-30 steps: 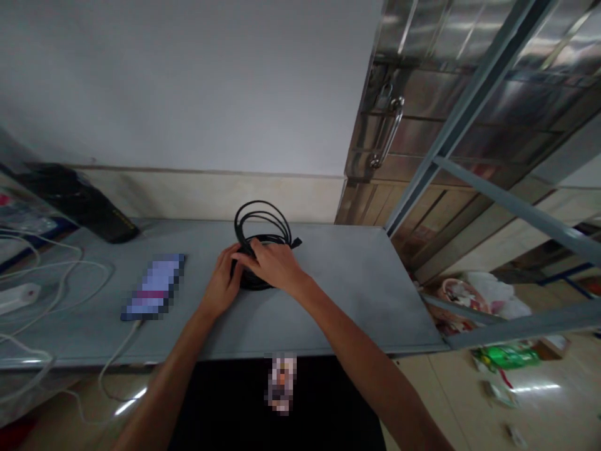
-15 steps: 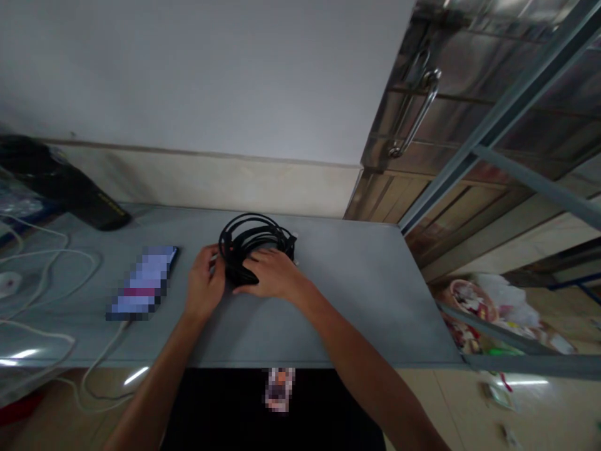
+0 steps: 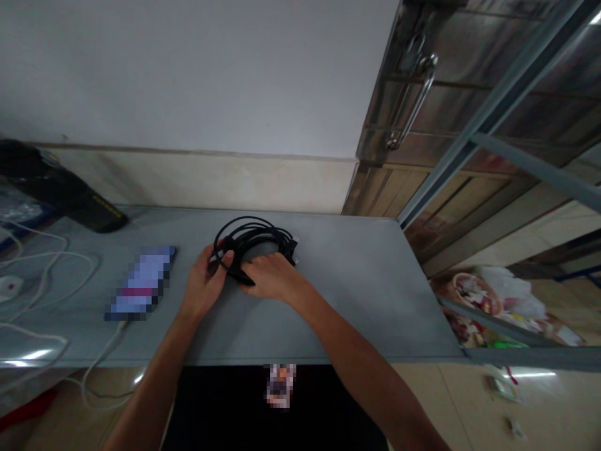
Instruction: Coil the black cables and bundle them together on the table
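Coiled black cable [image 3: 257, 238] lies on the tabletop [image 3: 357, 282] near the frame's centre, its loops arching above the 2 grips: the left hand [image 3: 206, 282] pinches the coil's left side, the right hand [image 3: 270, 275] grasps its lower edge.

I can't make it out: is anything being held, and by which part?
A coiled black cable: the left hand pinches its left side; the right hand is at its near side, grip hidden.

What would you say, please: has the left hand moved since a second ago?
Yes: the left hand has shifted leftward, so the gap between it and the phone is narrower.
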Tool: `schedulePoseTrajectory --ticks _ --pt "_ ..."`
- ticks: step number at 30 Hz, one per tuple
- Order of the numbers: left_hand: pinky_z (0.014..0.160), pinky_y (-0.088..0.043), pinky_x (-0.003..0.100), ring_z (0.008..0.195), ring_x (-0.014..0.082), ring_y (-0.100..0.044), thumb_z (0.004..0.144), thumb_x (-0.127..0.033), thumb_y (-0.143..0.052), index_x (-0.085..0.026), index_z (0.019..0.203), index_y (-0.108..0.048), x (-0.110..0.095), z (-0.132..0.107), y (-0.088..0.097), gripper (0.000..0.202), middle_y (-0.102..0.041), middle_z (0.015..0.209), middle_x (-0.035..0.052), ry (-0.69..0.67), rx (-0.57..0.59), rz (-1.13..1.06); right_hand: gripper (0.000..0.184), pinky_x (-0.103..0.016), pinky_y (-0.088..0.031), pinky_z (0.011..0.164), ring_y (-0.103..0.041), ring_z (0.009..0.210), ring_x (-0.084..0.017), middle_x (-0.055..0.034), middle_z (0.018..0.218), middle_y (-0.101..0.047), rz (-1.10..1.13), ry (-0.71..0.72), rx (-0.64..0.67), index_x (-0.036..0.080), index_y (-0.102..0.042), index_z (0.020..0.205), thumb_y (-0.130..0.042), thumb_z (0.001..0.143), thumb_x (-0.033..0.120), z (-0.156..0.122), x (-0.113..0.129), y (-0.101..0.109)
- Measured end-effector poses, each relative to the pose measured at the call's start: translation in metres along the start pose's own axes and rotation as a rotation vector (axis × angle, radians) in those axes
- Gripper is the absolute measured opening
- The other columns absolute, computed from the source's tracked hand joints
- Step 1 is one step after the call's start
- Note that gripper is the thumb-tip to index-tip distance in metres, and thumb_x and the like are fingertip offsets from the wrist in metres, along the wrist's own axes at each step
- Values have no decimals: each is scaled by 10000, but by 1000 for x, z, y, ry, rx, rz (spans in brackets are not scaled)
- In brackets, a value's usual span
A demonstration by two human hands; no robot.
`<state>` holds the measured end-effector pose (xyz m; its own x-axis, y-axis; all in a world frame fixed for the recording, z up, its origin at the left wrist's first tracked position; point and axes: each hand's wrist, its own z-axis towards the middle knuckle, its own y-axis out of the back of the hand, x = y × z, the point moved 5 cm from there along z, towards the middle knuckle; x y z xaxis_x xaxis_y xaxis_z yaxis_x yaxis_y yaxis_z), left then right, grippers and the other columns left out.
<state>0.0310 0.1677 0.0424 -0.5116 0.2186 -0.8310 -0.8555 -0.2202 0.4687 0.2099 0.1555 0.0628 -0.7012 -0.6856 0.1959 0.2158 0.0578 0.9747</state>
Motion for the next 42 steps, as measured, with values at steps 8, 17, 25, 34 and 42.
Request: schedulePoseTrajectory --ticks 8,17,25,34,42 --pt "1267 -544 620 1556 368 -619 1140 -684 -545 -250 1683 -519 11 -6 -1 695 -586 1709 210 -92 -51 -285 461 -438 -629 859 -828 1023 -354 -160 1110 -855 -56 -11 -35 150 -839 1208 -727 1076 578 -2 -9 -1" --pt "1225 -581 588 1478 387 -648 1085 -710 -615 -209 1620 -597 4 0 -6 733 -646 1602 207 -112 17 57 418 -402 -635 897 -794 1159 -300 -169 1318 -805 -69 37 -105 94 -637 1499 -637 1184 369 -1 5 -2" --pt "1210 -601 571 1469 371 -648 1132 -671 -548 -206 1575 -615 -7 -5 -8 646 -641 1571 197 -182 66 63 261 -381 -622 915 -804 1095 -265 -160 1231 -802 -115 -13 -54 111 -713 1320 -486 1195 134 -20 -7 5" --pt "1127 -638 553 1294 340 -735 1141 -598 -558 -241 1415 -695 -13 -5 -5 470 -695 1458 152 -276 14 81 288 -404 -545 1095 -761 1192 -275 -134 1243 -802 -69 -188 24 188 -772 1390 -777 1105 228 -115 -68 31" --pt "1001 -692 566 1071 332 -785 1115 -506 -636 -357 1244 -808 -84 -86 33 261 -814 1169 48 -330 40 57 433 -559 -497 1281 -676 1375 -333 -139 1404 -748 -74 -303 -135 251 -726 1502 -779 1072 262 -200 -80 39"
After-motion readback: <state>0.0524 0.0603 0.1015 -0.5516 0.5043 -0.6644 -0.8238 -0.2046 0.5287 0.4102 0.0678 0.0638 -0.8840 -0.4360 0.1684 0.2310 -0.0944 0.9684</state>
